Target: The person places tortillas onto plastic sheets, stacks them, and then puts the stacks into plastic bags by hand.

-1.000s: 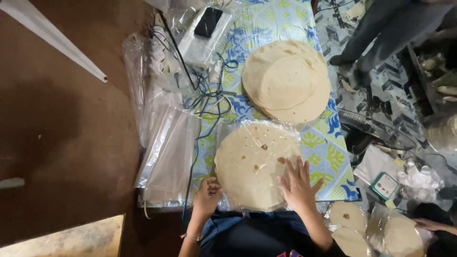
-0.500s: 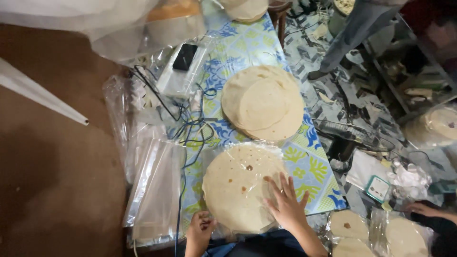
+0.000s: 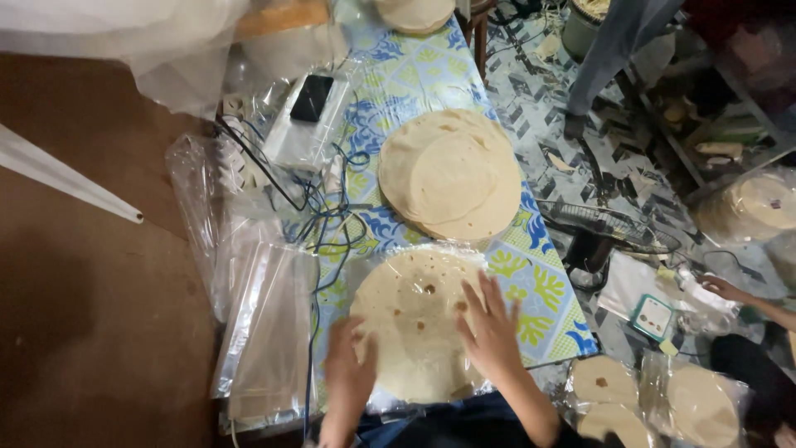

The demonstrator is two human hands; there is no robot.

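A round pale flatbread [image 3: 412,315] with brown spots lies inside a clear plastic bag at the near end of a blue, yellow and white patterned table [image 3: 398,91]. My right hand [image 3: 489,328] lies flat on its right side, fingers spread. My left hand [image 3: 350,365] rests on its left edge, blurred. Further along the table sits a bare stack of flatbreads [image 3: 452,176].
Clear plastic bags [image 3: 265,332] are piled left of the flatbread. A black phone [image 3: 312,97] and tangled cables [image 3: 319,207] lie beyond. On the floor to the right are a fan [image 3: 605,228], bagged flatbreads [image 3: 655,398], another person's hand [image 3: 721,289] and someone's legs [image 3: 605,58].
The view has shifted so the table sits lower and more to the left. My right hand stays on the bagged flatbread. My left hand has moved onto its left edge.
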